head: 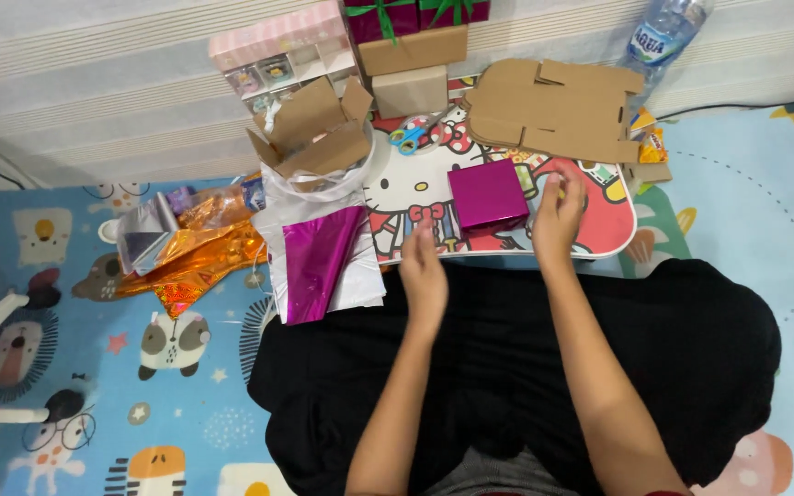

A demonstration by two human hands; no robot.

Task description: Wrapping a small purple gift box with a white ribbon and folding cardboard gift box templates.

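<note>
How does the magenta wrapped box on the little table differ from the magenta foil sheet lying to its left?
The wrapped box is a closed cube shape standing on the cartoon-print table; the foil sheet lies flat and loosely creased on white plastic, hanging off the table's edge. The box sits between the left hand and right hand; the sheet lies beyond the left hand, untouched. The sheet is long and narrow, the box compact. Both are shiny magenta foil.

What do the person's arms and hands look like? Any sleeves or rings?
Both arms are bare from above the elbow down: no sleeves, watch or bracelets show. The left hand and right hand wear no gloves. Rings are too small to tell.
</note>
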